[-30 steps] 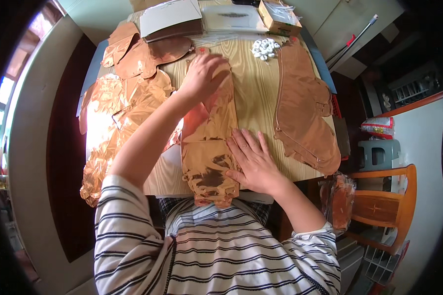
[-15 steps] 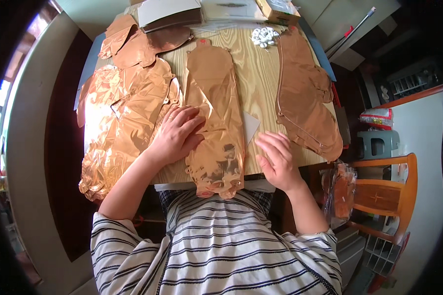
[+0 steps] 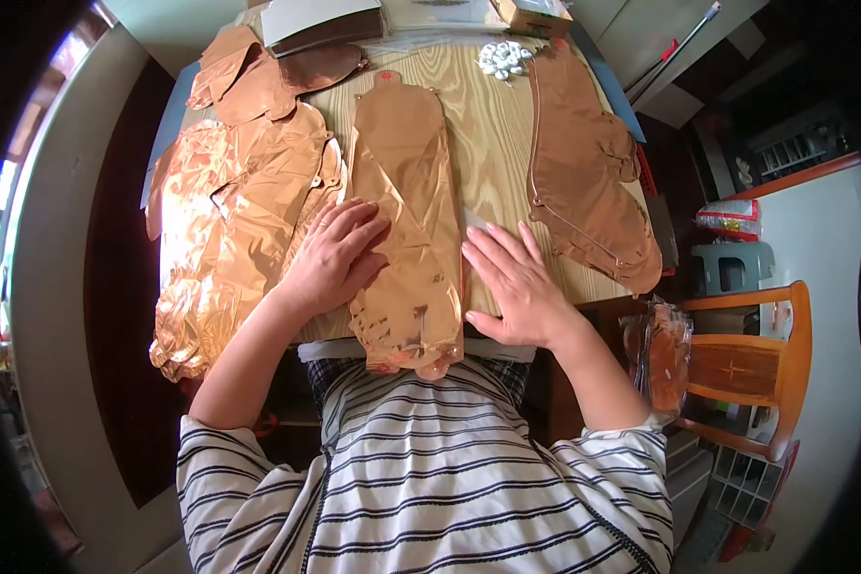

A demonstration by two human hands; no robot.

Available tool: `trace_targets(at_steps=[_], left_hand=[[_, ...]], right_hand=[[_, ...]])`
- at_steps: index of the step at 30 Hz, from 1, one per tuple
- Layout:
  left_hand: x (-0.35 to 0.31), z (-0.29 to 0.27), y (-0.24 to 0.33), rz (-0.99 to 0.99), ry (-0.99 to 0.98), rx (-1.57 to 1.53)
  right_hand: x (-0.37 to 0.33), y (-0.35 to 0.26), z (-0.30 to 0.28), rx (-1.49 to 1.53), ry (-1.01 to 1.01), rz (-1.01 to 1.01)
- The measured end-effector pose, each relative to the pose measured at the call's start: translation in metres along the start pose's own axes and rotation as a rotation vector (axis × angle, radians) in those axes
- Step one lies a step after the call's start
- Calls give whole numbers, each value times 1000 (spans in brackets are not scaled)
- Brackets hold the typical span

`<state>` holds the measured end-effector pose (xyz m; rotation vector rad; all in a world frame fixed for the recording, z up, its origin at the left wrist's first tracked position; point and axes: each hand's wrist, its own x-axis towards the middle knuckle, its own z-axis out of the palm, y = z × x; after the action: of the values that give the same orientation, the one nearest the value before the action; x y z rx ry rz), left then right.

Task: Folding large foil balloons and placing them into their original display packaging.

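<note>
Head-worn fisheye, straight down over tabletop [image 3: 491, 143]

Rests left hand [image 3: 331, 258] over the left edge of a coppery foil piece [image 3: 407, 191] and right hand [image 3: 520, 292] at its right edge on a wood-grained table [image 3: 493, 143].

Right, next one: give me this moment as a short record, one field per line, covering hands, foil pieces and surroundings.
Left hand: fingers over the left edge of the middle foil
Right hand: spread, palm down, at that foil's right edge; contact unclear
Middle foil: copper-coloured, lengthwise, lower end toward the person
Left pile: crumpled, shiny copper foil
Right foil: duller, lying apart
Far side: white rings, box
Right of table: wooden chair
</note>
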<state>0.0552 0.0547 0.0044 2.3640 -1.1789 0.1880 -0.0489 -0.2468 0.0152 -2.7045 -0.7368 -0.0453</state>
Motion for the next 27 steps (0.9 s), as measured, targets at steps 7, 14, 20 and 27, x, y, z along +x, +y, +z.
trace_targets(at_steps=[7,14,20,27], left_hand=[[-4,-7,17,25,-95,30],[-10,0,21,28,-115,33],[-15,2,27,46,-105,46],[-21,3,31,20,-103,63]], right_hand=[[-47,-23,4,13,386,46],[-83,-43,41,1108,312,935],[-50,-63,76,1676,399,1031],[-70,-47,18,708,546,811]])
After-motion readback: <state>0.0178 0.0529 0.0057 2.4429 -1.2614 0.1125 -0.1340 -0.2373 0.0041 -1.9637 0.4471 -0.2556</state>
